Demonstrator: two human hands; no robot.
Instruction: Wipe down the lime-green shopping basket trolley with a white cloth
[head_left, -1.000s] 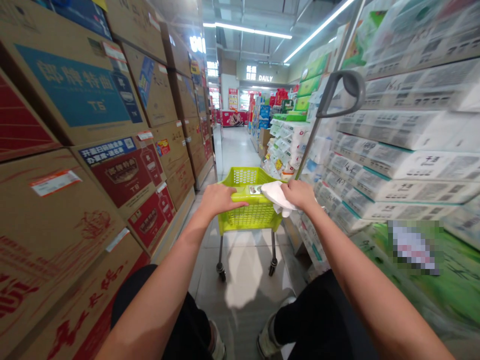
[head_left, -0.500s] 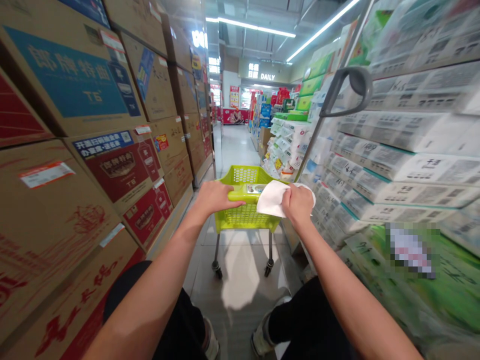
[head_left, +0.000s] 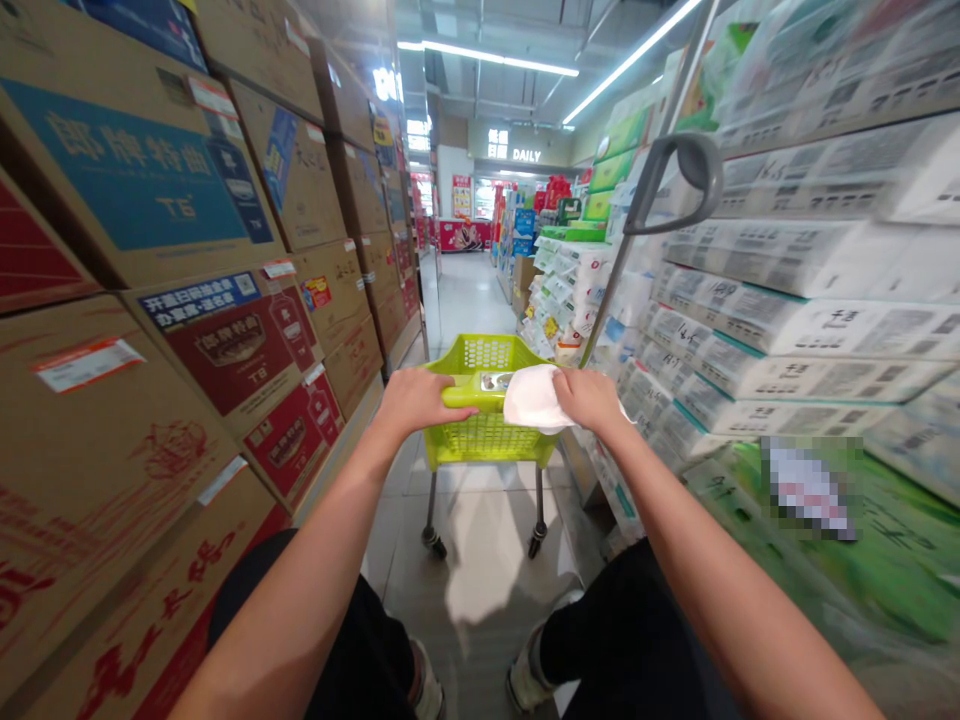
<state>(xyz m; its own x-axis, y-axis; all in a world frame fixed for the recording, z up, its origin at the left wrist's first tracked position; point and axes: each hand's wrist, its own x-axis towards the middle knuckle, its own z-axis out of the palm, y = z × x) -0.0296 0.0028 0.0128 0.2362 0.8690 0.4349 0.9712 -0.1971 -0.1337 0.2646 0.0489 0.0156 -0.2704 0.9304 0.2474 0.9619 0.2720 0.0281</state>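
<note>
A lime-green shopping cart (head_left: 487,443) stands straight ahead of me between my feet and the aisle beyond. My left hand (head_left: 416,400) is wrapped round the left end of its handle (head_left: 472,397). On the right part of that handle lies a white cloth or wipe (head_left: 534,396). My right hand (head_left: 592,398) grips the cloth against the handle, its thumb and fingers pressed on it; the handle's right end is hidden beneath.
Stacked cardboard boxes (head_left: 255,340) wall the left side. Packs of tissue paper (head_left: 825,320) are piled on the right, with a green pack (head_left: 847,540) low down. A grey loop handle on a pole (head_left: 675,185) rises near them. The tiled aisle (head_left: 469,290) runs ahead.
My right hand has shifted slightly left along the handle with the cloth, its wrist now lower and flatter. My left hand keeps its hold on the handle.
</note>
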